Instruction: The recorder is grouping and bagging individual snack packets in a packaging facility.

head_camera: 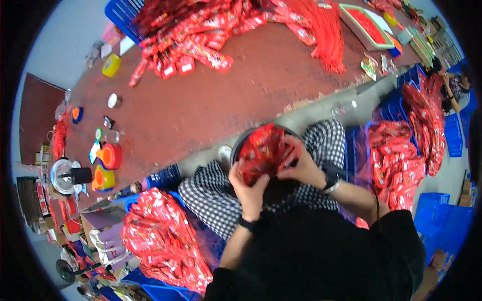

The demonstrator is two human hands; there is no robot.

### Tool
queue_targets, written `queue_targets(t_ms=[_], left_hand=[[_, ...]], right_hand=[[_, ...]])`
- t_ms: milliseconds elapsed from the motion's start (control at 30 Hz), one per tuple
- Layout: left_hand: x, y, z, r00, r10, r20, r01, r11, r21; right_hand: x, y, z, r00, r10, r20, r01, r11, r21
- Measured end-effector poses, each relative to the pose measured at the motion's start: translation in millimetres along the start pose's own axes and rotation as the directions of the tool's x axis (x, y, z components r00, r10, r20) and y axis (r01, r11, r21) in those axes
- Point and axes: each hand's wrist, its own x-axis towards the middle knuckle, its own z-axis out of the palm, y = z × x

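Between my knees stands a dark round tub (235, 145), its rim partly hidden by shiny red printed packets (260, 148). My left hand (248, 193) grips the near left side of this red bundle, thumb and fingers spread around it. On the other side, my right hand (301, 163) holds the packets with its fingers curled over their edge. The bundle is slightly blurred, so single packets in it are hard to tell apart. How much lies beneath it in the tub cannot be seen.
Ahead is a red-brown tabletop (196, 101) bearing a heap of red packets (203, 41), red strips (327, 41) and a pale green tray (372, 45). Crates with red packets flank me, left (162, 237) and right (395, 165). A small fan (62, 176) stands left; another person (457, 90) sits far right.
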Motion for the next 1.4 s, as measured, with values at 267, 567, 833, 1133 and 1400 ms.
queue_targets(t_ms=[267, 567, 833, 1133, 1400], left_hand=[[188.3, 5.6, -58.4, 0.97, 0.243, 0.016, -0.219, 0.842, 0.493], [478.8, -32.0, -56.7, 0.951, 0.251, -0.18, -0.023, 0.639, 0.769], [330.1, -54.3, -80.2, 0.883, 0.286, 0.373, -0.282, -0.315, 0.906], [232.1, -0.8, -82.4, 0.983, -0.182, -0.033, 0.087, 0.297, 0.951], [263.6, -0.9, -89.5, 0.934, -0.345, -0.095, 0.215, 0.329, 0.92]], right_hand=[[162.6, 8.3, -38.4, 0.948, -0.315, 0.047, 0.289, 0.786, -0.547], [418.5, -9.1, 97.1, 0.902, -0.28, 0.328, 0.428, 0.48, -0.766], [322.6, 37.8, 82.4, 0.721, -0.313, 0.618, 0.686, 0.448, -0.574], [231.5, 32.0, 53.8, 0.968, -0.24, 0.075, 0.198, 0.544, -0.816], [297.9, 14.3, 75.2, 0.916, 0.388, -0.1, -0.346, 0.642, -0.684]])
